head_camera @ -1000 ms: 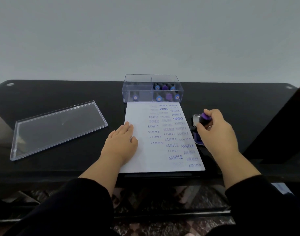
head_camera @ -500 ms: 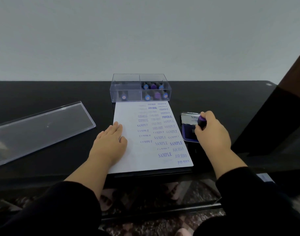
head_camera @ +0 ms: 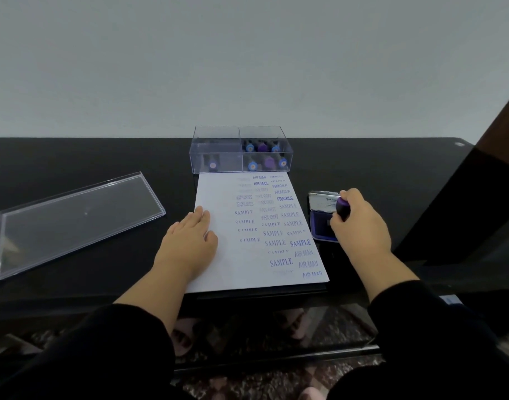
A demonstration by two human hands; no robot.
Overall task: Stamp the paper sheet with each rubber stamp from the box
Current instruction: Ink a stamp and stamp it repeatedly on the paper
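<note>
Head view: right hand [head_camera: 360, 223] grips a purple-handled rubber stamp [head_camera: 342, 208] by its knob, face down on the ink pad [head_camera: 322, 225] just beside the paper sheet [head_camera: 233, 255]. Left hand [head_camera: 189, 241] lies flat, fingers straight, pinning the sheet's left edge. Small, rigid and light, I'd judge; the knob suits a pinch. More stamps sit in the clear box [head_camera: 218, 157].

Single head-worn view, looking forward and down, close over table [head_camera: 74, 157]
</note>
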